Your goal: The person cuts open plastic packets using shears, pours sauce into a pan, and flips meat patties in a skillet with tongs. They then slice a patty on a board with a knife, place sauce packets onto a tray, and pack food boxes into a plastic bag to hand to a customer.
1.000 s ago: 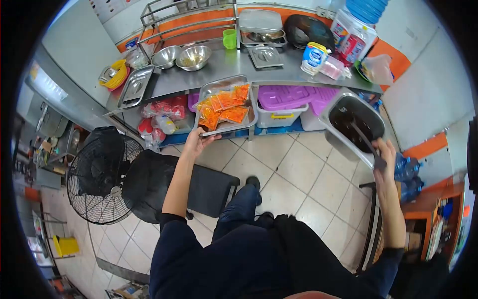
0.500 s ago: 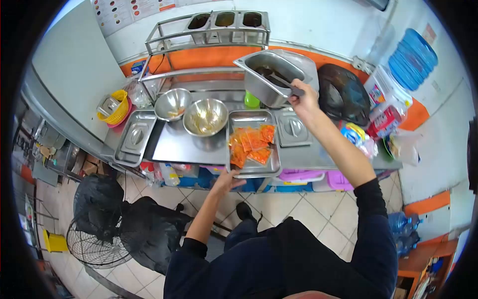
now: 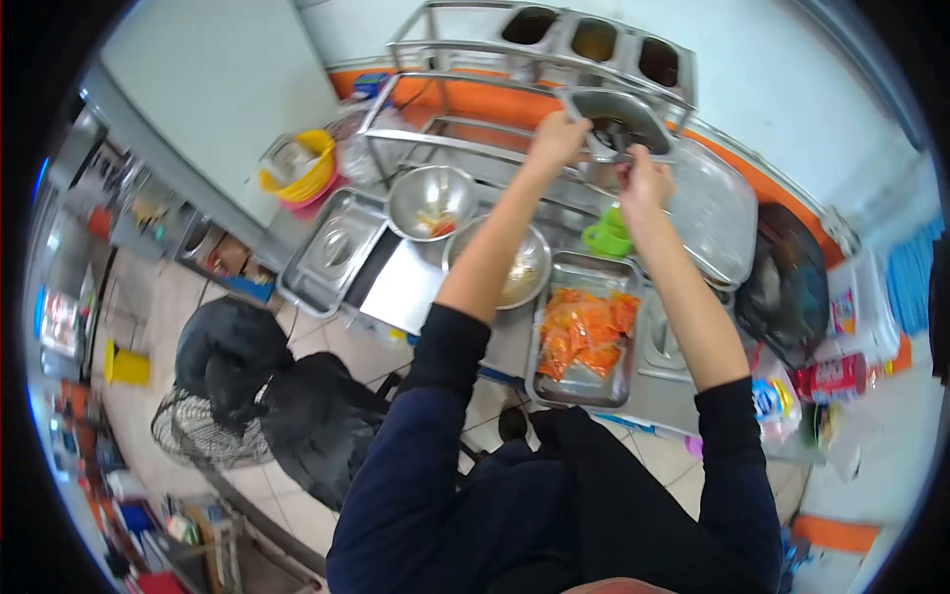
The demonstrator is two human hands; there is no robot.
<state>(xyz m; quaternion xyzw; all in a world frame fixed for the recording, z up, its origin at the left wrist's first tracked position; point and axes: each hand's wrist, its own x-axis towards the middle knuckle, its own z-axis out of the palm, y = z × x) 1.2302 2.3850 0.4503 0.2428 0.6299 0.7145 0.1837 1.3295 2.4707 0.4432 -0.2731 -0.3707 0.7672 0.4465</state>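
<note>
My left hand [image 3: 560, 138] is closed on the left rim of a deep steel food pan [image 3: 621, 103], which holds dark liquid. My right hand [image 3: 646, 180] is closed at the pan's front rim, beside the dark handle of a utensil [image 3: 617, 137] standing in it; how the fingers divide between rim and handle is hard to see. The pan is up by the lower part of the metal rack [image 3: 473, 79]. Nearer to me lies a steel tray [image 3: 579, 395] with several clear packets of orange food [image 3: 586, 332]. A green cup [image 3: 609, 236] stands behind that tray.
Two steel bowls, one at the left [image 3: 421, 190] and one partly under my left forearm [image 3: 532, 265], stand on the counter. Three filled pans [image 3: 594, 42] sit on the rack's top. At right are a large tray [image 3: 712, 213], a black bag [image 3: 787, 282] and a pan lid [image 3: 661, 337].
The steel pan has moved back toward the rack. My left hand has left the front edge of the packet tray and taken the pan's left rim. The view has shifted.
</note>
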